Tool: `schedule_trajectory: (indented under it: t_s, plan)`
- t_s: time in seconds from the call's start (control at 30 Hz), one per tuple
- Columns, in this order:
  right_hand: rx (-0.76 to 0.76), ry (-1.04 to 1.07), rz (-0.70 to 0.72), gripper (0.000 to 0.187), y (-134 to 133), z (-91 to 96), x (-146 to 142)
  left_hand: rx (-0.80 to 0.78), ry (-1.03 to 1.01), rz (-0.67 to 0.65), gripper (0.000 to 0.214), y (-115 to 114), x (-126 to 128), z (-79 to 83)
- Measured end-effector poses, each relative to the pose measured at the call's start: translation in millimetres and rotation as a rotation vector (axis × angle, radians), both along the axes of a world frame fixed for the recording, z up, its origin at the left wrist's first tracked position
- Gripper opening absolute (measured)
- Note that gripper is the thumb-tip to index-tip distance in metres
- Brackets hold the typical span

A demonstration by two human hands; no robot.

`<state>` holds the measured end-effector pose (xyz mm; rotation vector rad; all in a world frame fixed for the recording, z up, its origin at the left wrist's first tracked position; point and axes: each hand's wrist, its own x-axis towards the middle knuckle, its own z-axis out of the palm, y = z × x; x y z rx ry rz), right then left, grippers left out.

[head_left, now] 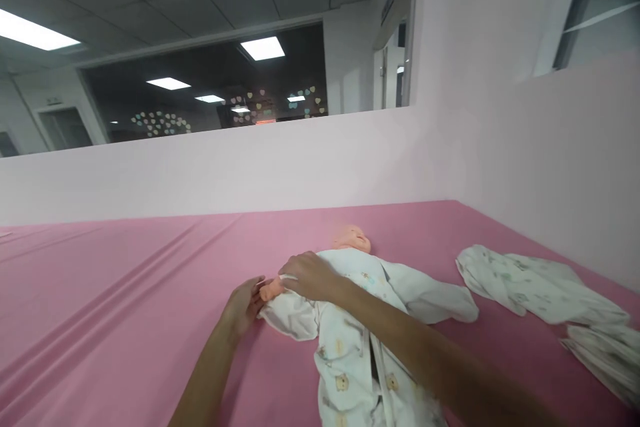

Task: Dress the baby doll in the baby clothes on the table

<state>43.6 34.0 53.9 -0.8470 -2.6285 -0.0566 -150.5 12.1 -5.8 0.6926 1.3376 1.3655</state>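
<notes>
A baby doll lies on its back on a pink sheet [150,320], its head [355,239] pointing away from me. It wears a white baby gown [345,347] printed with small bears, with a tie hanging down its front. My left hand [243,305] has its fingers closed around the doll's hand [271,289], which sticks out of the sleeve on the left. Reaching across the doll, my right hand [310,275] grips that sleeve [295,317] by its cuff. The other sleeve [435,293] stretches out to the right; no doll hand shows at its end.
Printed white baby clothes [535,287] lie crumpled at the right, with another folded white cloth [607,357] nearer me. A white wall [225,177] with a large window [210,80] borders the far side. Another wall [560,167] stands at the right.
</notes>
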Motion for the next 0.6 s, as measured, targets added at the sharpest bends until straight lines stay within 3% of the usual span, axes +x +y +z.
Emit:
schedule_trajectory:
  t_s: [0.07,0.13,0.23,0.33,0.4,0.47,0.6]
  plan:
    - [0.031,0.177,-0.063,0.033,-4.1,4.7,26.3,0.028,0.055,0.053,0.018,-1.1,0.5,1.9]
    - [0.065,0.335,-0.231,0.035,-6.6,3.5,69.7,0.085,0.204,0.133,0.020,-4.4,4.3,4.4]
    - [0.030,0.409,-0.609,0.031,-8.1,-14.4,160.3,0.176,0.581,0.247,0.025,-10.8,18.6,11.3]
    - [-0.077,0.345,-1.092,0.037,-12.2,-44.9,251.9,0.288,0.823,0.229,0.027,-13.0,48.3,25.0]
    - [-0.248,0.298,-1.246,0.041,-16.9,-63.3,293.5,0.375,0.895,0.125,0.025,-10.3,77.9,38.1]
    - [-0.382,0.267,-1.264,0.044,-21.1,-75.6,312.4,0.456,1.002,-0.029,0.024,-5.0,112.3,52.9]
    - [-0.479,0.287,-1.129,0.043,-22.0,-82.7,304.2,0.589,1.244,-0.509,0.031,8.3,178.1,76.7]
